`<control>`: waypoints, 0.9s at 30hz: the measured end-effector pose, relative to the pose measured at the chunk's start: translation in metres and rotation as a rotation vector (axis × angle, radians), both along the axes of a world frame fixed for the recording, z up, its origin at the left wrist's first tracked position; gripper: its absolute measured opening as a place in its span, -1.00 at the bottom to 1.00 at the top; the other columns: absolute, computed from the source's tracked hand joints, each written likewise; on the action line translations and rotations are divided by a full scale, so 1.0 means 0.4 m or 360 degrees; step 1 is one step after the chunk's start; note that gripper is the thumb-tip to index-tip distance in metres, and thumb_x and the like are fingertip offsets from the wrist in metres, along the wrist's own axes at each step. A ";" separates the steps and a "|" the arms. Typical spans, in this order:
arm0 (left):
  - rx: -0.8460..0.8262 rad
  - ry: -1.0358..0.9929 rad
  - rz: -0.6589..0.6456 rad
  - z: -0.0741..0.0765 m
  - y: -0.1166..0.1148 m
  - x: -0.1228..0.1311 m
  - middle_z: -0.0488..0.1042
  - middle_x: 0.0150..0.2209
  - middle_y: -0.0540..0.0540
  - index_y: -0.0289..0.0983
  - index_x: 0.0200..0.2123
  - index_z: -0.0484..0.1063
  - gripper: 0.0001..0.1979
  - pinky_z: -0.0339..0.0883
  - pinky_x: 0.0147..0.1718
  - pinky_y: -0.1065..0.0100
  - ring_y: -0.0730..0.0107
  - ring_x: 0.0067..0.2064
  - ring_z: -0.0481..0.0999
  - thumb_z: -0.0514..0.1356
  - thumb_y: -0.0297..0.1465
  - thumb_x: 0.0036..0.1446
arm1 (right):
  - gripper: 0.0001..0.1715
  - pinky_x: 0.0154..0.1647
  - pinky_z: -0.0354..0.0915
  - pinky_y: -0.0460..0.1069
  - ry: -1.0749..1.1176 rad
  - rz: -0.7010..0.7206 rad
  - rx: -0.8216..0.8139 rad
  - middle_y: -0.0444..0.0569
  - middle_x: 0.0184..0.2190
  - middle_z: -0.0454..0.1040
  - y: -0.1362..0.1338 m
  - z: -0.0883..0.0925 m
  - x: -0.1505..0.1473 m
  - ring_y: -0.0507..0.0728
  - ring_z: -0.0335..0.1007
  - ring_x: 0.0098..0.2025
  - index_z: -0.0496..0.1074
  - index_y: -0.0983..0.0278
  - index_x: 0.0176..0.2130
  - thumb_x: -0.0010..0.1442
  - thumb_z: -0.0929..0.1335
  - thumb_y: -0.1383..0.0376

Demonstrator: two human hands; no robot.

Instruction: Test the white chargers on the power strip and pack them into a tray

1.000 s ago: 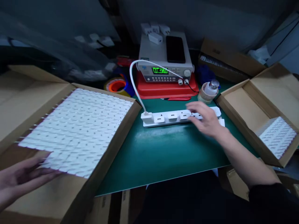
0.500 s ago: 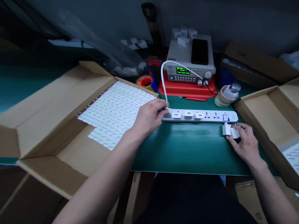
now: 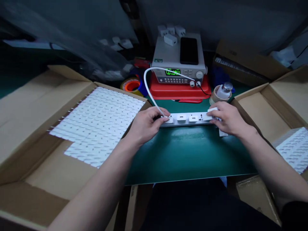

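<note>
A white power strip (image 3: 178, 123) lies on the green table, with white USB chargers (image 3: 181, 118) plugged into it. At the strip's left part my left hand (image 3: 146, 124) pinches the end of a white cable (image 3: 147, 84), by a charger. My right hand (image 3: 227, 118) holds a white charger (image 3: 211, 113) over the right part of the strip; its prongs are hidden. The cable arches up to a grey meter (image 3: 176, 54) with a lit green display. Below my right hand a small white piece (image 3: 223, 132) shows, partly covered.
An open carton (image 3: 48, 171) with rows of white chargers (image 3: 103, 118) is on the left, another carton (image 3: 267, 106) on the right. Behind the strip are a red tray (image 3: 168, 93), tape rolls (image 3: 132, 85) and a bottle (image 3: 224, 90). A black phone (image 3: 189, 50) lies on the meter.
My right hand has moved from the table in front of the strip up onto its right part with the charger. My left hand has shifted from the strip's left end to the charger beside it. The view has turned.
</note>
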State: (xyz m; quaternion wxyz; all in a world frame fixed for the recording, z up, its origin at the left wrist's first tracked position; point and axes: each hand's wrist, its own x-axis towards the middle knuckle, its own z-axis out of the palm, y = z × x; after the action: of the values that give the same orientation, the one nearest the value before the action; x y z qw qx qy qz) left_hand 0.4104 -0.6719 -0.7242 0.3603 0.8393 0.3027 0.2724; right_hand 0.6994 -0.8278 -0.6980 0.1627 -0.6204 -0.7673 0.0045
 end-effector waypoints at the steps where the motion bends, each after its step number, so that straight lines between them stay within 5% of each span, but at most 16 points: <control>1: 0.0014 0.0006 -0.0011 0.000 0.000 -0.003 0.63 -0.18 -0.08 -0.21 -0.30 0.53 -0.90 0.48 -0.03 0.17 0.22 -0.12 0.61 0.24 -0.33 0.17 | -0.80 -0.05 0.37 0.16 -0.0172 0.0056 -0.0137 0.14 -0.01 0.52 0.030 0.014 -0.017 0.31 0.44 0.00 0.58 0.24 -0.12 0.25 0.39 0.36; 5: 0.0123 0.0011 -0.0100 -0.006 -0.005 0.001 0.63 -0.17 -0.10 -0.22 -0.30 0.50 -0.90 0.47 -0.04 0.18 0.24 -0.11 0.62 0.19 -0.37 0.21 | -0.79 -0.18 0.29 0.11 -0.0545 0.0105 -0.0523 0.18 -0.06 0.51 0.102 0.051 -0.078 0.32 0.42 -0.07 0.59 0.30 -0.14 0.20 0.40 0.42; 9: 0.0116 0.0039 -0.0089 -0.017 -0.010 0.008 0.62 -0.15 -0.11 -0.22 -0.27 0.48 -0.90 0.48 -0.07 0.19 0.24 -0.11 0.61 0.16 -0.38 0.24 | -0.77 -0.20 0.28 0.06 -0.0453 0.0061 -0.0578 0.11 -0.11 0.53 0.097 0.060 -0.064 0.25 0.44 -0.12 0.58 0.28 -0.09 0.21 0.44 0.35; 14: 0.0159 0.0125 0.0020 -0.030 -0.023 -0.021 0.60 -0.01 -0.15 -0.23 -0.12 0.49 -0.83 0.47 0.06 0.15 0.18 0.02 0.60 0.20 -0.31 0.26 | -0.75 -0.11 0.38 0.08 -0.0267 -0.0138 -0.0433 0.09 -0.11 0.55 0.024 0.008 0.019 0.25 0.50 -0.08 0.52 0.30 -0.02 0.29 0.38 0.35; 18: 0.0350 0.0466 0.0184 -0.042 -0.027 -0.048 0.50 0.16 -0.28 -0.29 0.18 0.36 -0.54 0.45 0.10 0.06 0.02 0.14 0.53 0.21 -0.36 0.22 | -0.52 0.02 0.42 0.15 -0.0257 -0.0157 -0.0293 0.23 0.01 0.54 -0.001 -0.057 0.020 0.31 0.49 0.03 0.39 0.41 0.18 0.29 0.29 0.44; 23: 0.0406 0.0709 0.0195 -0.028 -0.007 -0.073 0.54 -0.01 -0.23 -0.23 -0.08 0.45 -0.77 0.47 -0.04 0.06 -0.01 0.02 0.55 0.12 -0.44 0.19 | -0.18 0.13 0.40 0.23 -0.0430 -0.0131 -0.0460 0.40 0.25 0.37 0.016 -0.050 -0.014 0.42 0.40 0.20 0.20 0.50 0.35 0.11 0.29 0.60; 27: 0.0257 0.0506 0.0084 0.007 -0.007 -0.094 0.52 -0.12 -0.13 -0.19 -0.21 0.44 -0.88 0.45 -0.08 0.13 0.11 -0.08 0.54 0.17 -0.39 0.16 | -0.23 0.17 0.38 0.26 -0.0257 -0.0050 -0.0507 0.32 0.27 0.37 0.044 0.017 -0.037 0.44 0.37 0.24 0.23 0.40 0.34 0.21 0.43 0.36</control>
State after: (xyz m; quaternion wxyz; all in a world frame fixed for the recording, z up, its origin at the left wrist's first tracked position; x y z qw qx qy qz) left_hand 0.3728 -0.6746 -0.7212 0.2321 0.8898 0.3547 0.1692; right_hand 0.6847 -0.8101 -0.6914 0.0004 -0.6486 -0.7576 0.0736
